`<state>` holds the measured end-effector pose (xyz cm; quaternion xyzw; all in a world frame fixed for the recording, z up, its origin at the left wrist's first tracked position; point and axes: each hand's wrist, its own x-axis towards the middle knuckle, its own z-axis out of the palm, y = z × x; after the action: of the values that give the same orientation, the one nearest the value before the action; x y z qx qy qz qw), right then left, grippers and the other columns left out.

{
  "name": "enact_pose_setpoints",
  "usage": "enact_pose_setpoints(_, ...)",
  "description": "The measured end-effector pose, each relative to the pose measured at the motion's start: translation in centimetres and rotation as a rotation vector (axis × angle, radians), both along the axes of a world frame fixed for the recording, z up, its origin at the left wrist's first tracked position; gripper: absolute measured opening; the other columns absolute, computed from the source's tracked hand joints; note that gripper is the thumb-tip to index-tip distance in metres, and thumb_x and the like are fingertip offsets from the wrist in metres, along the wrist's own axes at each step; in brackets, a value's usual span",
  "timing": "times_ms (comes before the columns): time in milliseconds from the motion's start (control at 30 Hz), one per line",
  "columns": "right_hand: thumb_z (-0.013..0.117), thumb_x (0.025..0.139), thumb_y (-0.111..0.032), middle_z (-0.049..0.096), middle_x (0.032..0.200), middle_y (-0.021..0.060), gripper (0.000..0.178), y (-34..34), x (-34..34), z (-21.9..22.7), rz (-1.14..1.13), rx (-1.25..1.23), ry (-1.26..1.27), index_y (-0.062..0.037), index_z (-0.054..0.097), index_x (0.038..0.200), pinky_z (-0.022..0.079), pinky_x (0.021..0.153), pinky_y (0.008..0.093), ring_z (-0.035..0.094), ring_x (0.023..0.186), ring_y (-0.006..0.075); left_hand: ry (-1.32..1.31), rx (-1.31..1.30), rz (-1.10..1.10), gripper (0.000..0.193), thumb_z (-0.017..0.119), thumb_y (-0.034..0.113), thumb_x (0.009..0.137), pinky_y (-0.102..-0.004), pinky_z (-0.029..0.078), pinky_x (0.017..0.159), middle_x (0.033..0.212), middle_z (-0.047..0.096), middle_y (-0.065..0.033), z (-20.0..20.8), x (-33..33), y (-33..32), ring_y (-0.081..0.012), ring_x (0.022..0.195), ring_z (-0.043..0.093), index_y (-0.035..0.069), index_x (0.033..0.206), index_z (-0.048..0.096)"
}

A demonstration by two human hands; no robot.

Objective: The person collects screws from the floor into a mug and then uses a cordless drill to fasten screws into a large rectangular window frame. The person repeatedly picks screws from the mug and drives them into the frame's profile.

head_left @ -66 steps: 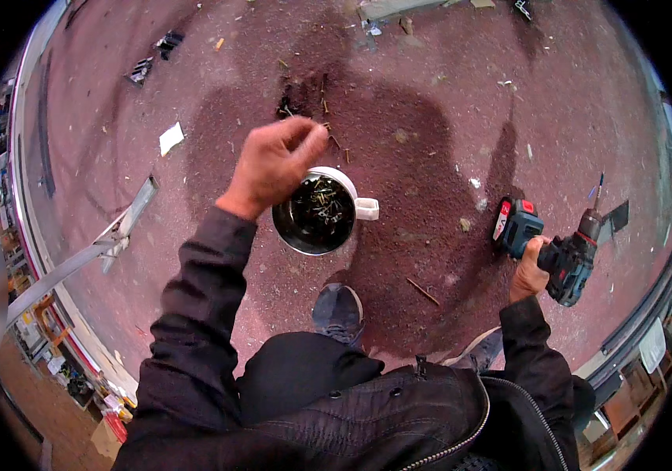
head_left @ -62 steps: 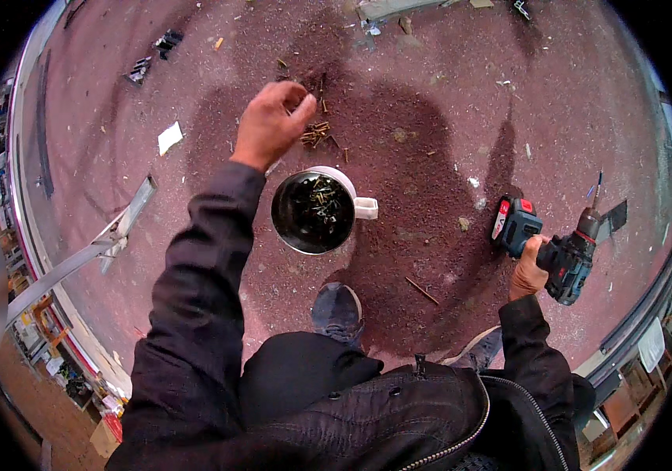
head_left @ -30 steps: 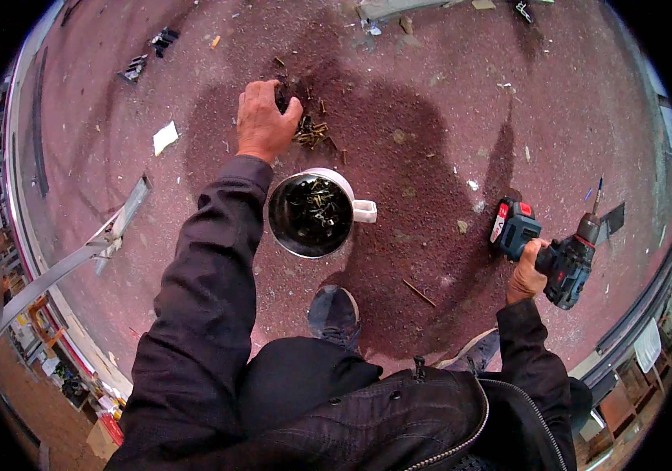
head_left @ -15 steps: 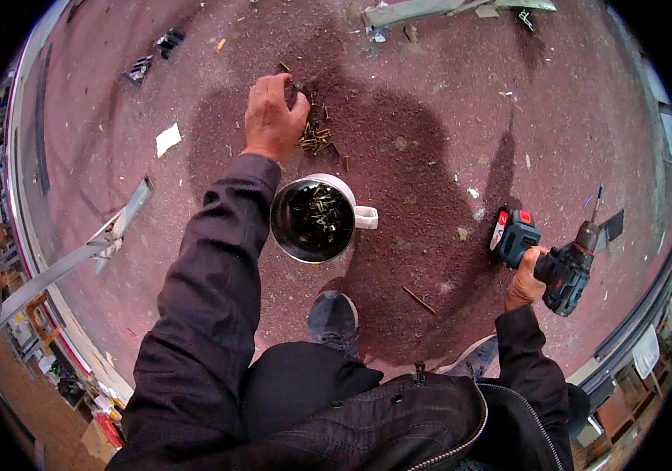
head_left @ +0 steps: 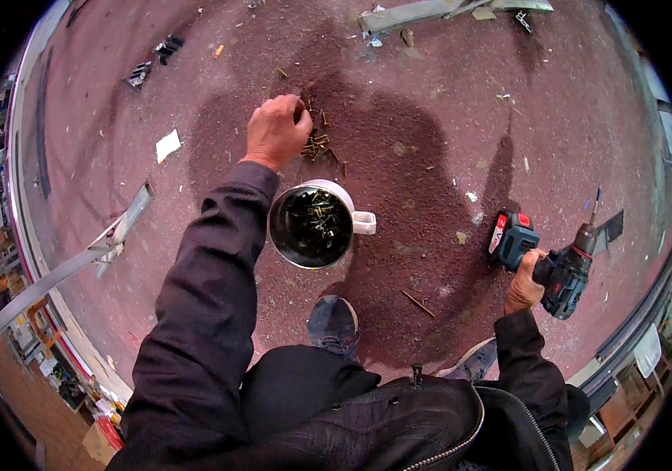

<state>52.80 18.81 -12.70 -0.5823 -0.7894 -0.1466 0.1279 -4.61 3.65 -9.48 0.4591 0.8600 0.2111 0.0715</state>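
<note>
My left hand (head_left: 279,129) reaches down over the floor with thumb and fingers curled together, next to a loose heap of brass-coloured screws (head_left: 316,146). What sits between its fingertips is hidden. Just below that heap stands a white metal mug (head_left: 363,223) with a handle on its right side, and a tangle of screws (head_left: 320,216) lies inside it. Over on the right, my right hand (head_left: 524,282) grips a dark cordless drill (head_left: 567,271) by its handle. The drill has a long bit pointing away from me and a battery with a red patch.
White paper (head_left: 168,146) and black clips (head_left: 139,74) lie on the left of the reddish floor. A metal strip (head_left: 124,224) juts in there. A long screw (head_left: 418,304) rests near my shoes (head_left: 333,323). At the far side is a pale bar (head_left: 414,13).
My left hand has drawn slightly nearer to me, and its fingers have closed together. A screw by its fingertips now lies apart from the hand. My right hand still holds the drill.
</note>
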Motion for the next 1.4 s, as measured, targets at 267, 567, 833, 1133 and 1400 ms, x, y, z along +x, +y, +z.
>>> enact_pose_setpoints(267, 0.065, 0.094, -0.008, 0.064, 0.096, 0.0021, 0.020, -0.6, -1.6, 1.5, 0.124, -0.061, 0.242, -0.0121, 0.064, 0.114, 0.052, 0.084, 0.0304, 0.066, 0.091, 0.0172, 0.170, 0.203, 0.004, 0.025, 0.070, 0.024, 0.087, -0.0455, 0.053, 0.093, 0.113, 0.068, -0.0143, -0.5, -4.2, 2.6, -0.0375, 0.107, 0.064, 0.008, 0.107, 0.070)
enact_pose_setpoints(567, 0.058, 0.098, -0.005, 0.060, 0.107, 0.0040, 0.019, -0.4, 0.9, -1.2, 0.048, -0.258, 0.508, -0.0008, 0.060, 0.116, 0.047, 0.095, 0.0266, 0.060, 0.101, 0.0142, 0.152, -0.114, 0.024, 0.020, 0.068, 0.026, 0.090, -0.0475, 0.054, 0.090, 0.107, 0.069, -0.0148, -1.0, -6.3, 3.2, -0.0375, 0.105, 0.065, 0.008, 0.099, 0.069)
enact_pose_setpoints(833, 0.055, 0.099, -0.006, 0.060, 0.108, 0.0001, 0.018, -0.1, 0.1, -0.2, 0.056, -0.263, 0.661, -0.0026, 0.062, 0.115, 0.046, 0.095, 0.0212, 0.060, 0.101, 0.0103, -0.189, -0.115, -0.004, 0.026, 0.068, 0.026, 0.092, -0.0473, 0.055, 0.083, 0.099, 0.071, -0.0182, 0.7, -3.0, -0.4, -0.0383, 0.093, 0.069, 0.003, 0.105, 0.067)
enact_pose_setpoints(1133, 0.072, 0.089, -0.011, 0.066, 0.091, -0.0002, 0.012, -0.1, -2.0, 2.5, 0.288, 0.285, -0.394, -0.0046, 0.068, 0.099, 0.053, 0.082, 0.0255, 0.066, 0.084, 0.0124, 0.038, 0.073, -0.123, 0.043, 0.073, 0.031, 0.090, -0.0442, 0.051, 0.096, 0.117, 0.064, -0.0187, 1.1, -0.1, -2.7, -0.0373, 0.111, 0.062, 0.002, 0.120, 0.064)
enact_pose_setpoints(1400, 0.067, 0.093, -0.011, 0.065, 0.097, 0.0002, 0.014, -1.0, -3.5, 3.3, 0.010, -0.275, 0.775, -0.0037, 0.066, 0.106, 0.050, 0.086, 0.0253, 0.064, 0.090, 0.0121, 0.065, 0.062, -0.076, 0.038, 0.075, 0.031, 0.089, -0.0458, 0.051, 0.092, 0.112, 0.064, -0.0151, -0.5, 0.8, 0.7, -0.0355, 0.107, 0.061, 0.004, 0.114, 0.066)
